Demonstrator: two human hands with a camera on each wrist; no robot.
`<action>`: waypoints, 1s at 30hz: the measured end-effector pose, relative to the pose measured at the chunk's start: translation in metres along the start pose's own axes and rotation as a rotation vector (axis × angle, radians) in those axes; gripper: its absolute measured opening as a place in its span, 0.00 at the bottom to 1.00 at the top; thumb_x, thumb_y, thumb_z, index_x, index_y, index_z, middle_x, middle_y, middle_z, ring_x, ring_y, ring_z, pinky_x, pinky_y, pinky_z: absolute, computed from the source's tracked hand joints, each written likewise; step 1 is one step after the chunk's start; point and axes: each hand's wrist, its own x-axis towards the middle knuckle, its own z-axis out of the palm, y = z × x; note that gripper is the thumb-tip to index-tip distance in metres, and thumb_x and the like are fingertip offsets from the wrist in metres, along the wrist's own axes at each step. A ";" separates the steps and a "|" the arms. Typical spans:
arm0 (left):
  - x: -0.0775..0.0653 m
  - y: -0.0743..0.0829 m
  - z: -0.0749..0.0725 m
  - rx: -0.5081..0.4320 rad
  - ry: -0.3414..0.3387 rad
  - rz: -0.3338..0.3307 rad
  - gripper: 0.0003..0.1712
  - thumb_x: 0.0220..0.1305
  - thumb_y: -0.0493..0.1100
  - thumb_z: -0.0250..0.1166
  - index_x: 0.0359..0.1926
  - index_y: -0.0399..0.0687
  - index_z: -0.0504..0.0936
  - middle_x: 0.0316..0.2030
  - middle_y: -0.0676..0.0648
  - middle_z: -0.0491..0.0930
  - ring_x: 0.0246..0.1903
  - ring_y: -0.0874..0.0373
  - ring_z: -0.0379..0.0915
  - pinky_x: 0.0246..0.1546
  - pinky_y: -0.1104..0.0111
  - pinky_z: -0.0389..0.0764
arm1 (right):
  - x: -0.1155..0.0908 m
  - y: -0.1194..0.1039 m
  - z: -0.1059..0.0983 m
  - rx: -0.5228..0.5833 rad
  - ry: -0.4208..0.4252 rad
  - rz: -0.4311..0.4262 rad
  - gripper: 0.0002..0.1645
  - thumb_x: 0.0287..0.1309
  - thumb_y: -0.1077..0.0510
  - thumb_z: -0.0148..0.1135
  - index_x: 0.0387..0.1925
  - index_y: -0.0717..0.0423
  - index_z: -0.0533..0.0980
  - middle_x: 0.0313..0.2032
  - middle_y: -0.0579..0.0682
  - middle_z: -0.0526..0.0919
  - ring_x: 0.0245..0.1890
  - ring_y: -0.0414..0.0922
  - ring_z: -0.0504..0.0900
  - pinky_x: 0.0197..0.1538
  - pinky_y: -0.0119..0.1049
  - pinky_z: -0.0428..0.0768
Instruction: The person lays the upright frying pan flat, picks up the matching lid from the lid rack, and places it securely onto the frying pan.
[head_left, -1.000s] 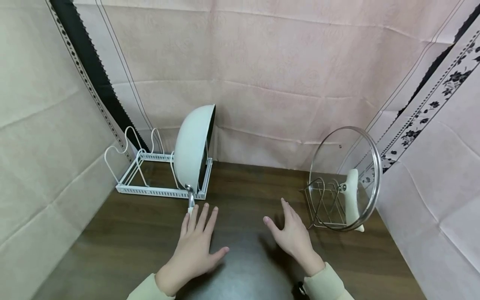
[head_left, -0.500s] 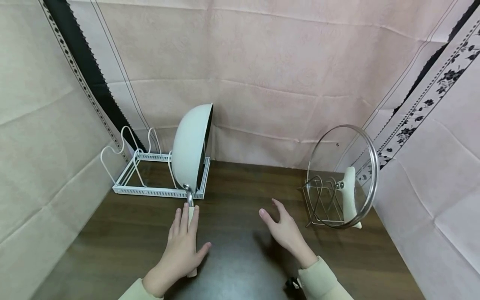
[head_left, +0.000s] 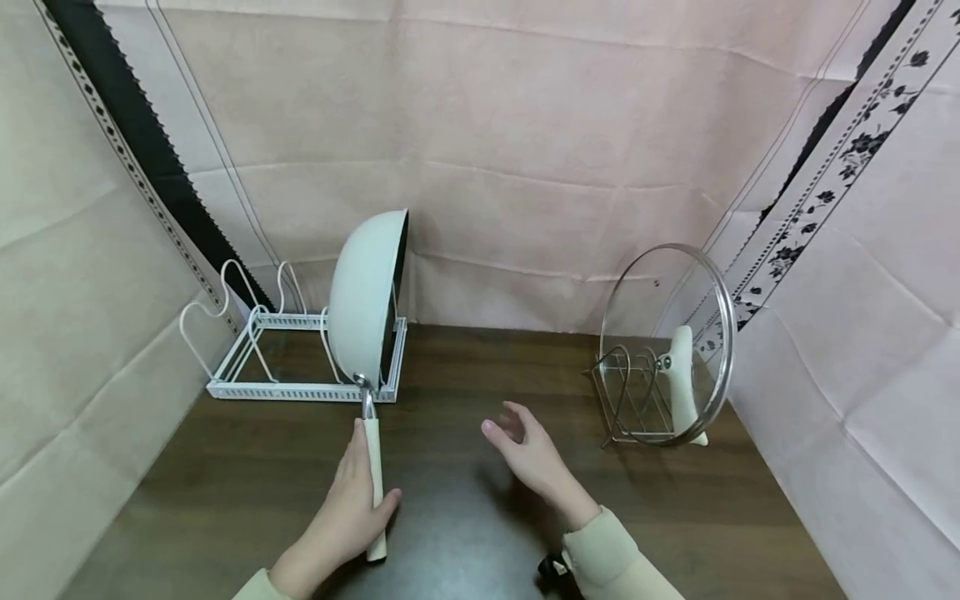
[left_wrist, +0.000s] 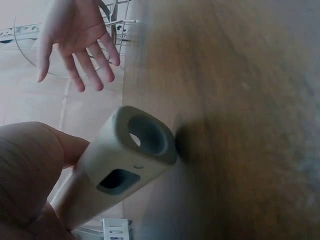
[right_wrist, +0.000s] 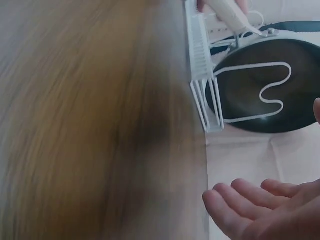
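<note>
A deep frying pan (head_left: 363, 296), white outside and dark inside, stands on its side in a white rack (head_left: 300, 392). Its pale handle (head_left: 375, 467) points toward the front. My left hand (head_left: 345, 500) lies along the handle, fingers fairly straight on the left side and thumb across to the right. In the left wrist view the handle's hollow end (left_wrist: 145, 135) shows close up beside the palm. My right hand (head_left: 536, 458) hovers over the table with relaxed, slightly bent fingers and holds nothing; in the right wrist view its fingers (right_wrist: 245, 200) are apart from the pan.
A glass lid (head_left: 667, 342) with a metal rim and white handle (head_left: 681, 383) stands upright in a small wire rack (head_left: 630, 392) at right. Cloth-covered walls (head_left: 525, 208) enclose the dark wooden table (head_left: 450, 533) at the back and sides.
My left hand has moved down and left from above the pan handle to alongside it, fingers drawing together. My right hand has shifted left with its fingers bending slightly. The view has turned a little.
</note>
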 end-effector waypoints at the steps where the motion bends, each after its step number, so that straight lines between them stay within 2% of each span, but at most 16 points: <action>1: -0.001 -0.001 0.001 -0.027 -0.002 -0.008 0.67 0.58 0.42 0.69 0.73 0.47 0.19 0.73 0.30 0.34 0.70 0.33 0.40 0.64 0.42 0.53 | 0.000 -0.002 0.003 0.022 -0.022 0.003 0.47 0.57 0.29 0.58 0.70 0.47 0.61 0.61 0.57 0.72 0.60 0.53 0.72 0.57 0.54 0.72; 4: -0.004 -0.001 0.002 -0.093 -0.002 -0.024 0.67 0.59 0.39 0.68 0.72 0.49 0.18 0.72 0.28 0.36 0.69 0.35 0.45 0.63 0.44 0.56 | 0.003 -0.007 0.012 0.098 -0.089 0.013 0.46 0.57 0.30 0.58 0.70 0.46 0.60 0.61 0.55 0.72 0.58 0.52 0.74 0.56 0.52 0.73; 8: -0.005 -0.001 0.004 -0.123 0.007 -0.044 0.66 0.60 0.39 0.68 0.72 0.48 0.19 0.72 0.28 0.36 0.69 0.36 0.46 0.64 0.46 0.56 | 0.007 -0.012 0.023 0.179 -0.161 0.018 0.45 0.58 0.32 0.60 0.70 0.47 0.59 0.61 0.54 0.72 0.54 0.53 0.77 0.54 0.51 0.75; 13: -0.005 0.000 0.005 -0.155 -0.001 -0.088 0.65 0.60 0.39 0.67 0.73 0.48 0.21 0.72 0.29 0.39 0.67 0.37 0.51 0.63 0.46 0.58 | 0.014 -0.019 0.037 0.245 -0.197 0.017 0.44 0.57 0.34 0.63 0.69 0.47 0.61 0.59 0.54 0.75 0.52 0.56 0.79 0.53 0.49 0.76; 14: -0.005 0.000 0.006 -0.172 -0.001 -0.097 0.64 0.60 0.39 0.67 0.74 0.49 0.22 0.72 0.29 0.41 0.66 0.38 0.54 0.62 0.46 0.60 | 0.016 -0.021 0.040 0.269 -0.201 0.008 0.44 0.57 0.35 0.63 0.69 0.48 0.61 0.58 0.54 0.75 0.52 0.56 0.79 0.53 0.50 0.77; 17: -0.005 0.002 0.007 -0.260 0.006 -0.115 0.61 0.60 0.35 0.67 0.75 0.48 0.27 0.67 0.29 0.57 0.60 0.40 0.67 0.57 0.49 0.69 | 0.021 -0.025 0.048 0.345 -0.219 -0.001 0.43 0.57 0.38 0.65 0.68 0.49 0.63 0.57 0.54 0.76 0.53 0.54 0.78 0.53 0.50 0.77; 20: -0.006 0.003 0.008 -0.370 0.012 -0.140 0.56 0.60 0.32 0.66 0.75 0.44 0.35 0.58 0.33 0.70 0.50 0.46 0.76 0.47 0.58 0.77 | 0.024 -0.028 0.056 0.402 -0.234 0.000 0.41 0.57 0.39 0.66 0.67 0.49 0.64 0.56 0.53 0.77 0.55 0.54 0.77 0.52 0.48 0.78; 24: -0.006 0.005 0.011 -0.497 0.000 -0.197 0.47 0.61 0.31 0.63 0.72 0.37 0.43 0.53 0.35 0.73 0.46 0.50 0.78 0.42 0.64 0.79 | 0.028 -0.034 0.064 0.475 -0.272 0.037 0.41 0.56 0.40 0.67 0.66 0.50 0.64 0.54 0.53 0.77 0.55 0.54 0.77 0.52 0.44 0.79; 30: -0.006 0.006 0.011 -0.625 -0.024 -0.298 0.38 0.63 0.32 0.62 0.67 0.35 0.51 0.52 0.36 0.73 0.43 0.51 0.79 0.41 0.61 0.79 | 0.039 -0.050 0.083 0.589 -0.346 0.098 0.42 0.55 0.44 0.70 0.65 0.55 0.64 0.54 0.54 0.76 0.57 0.52 0.76 0.53 0.44 0.78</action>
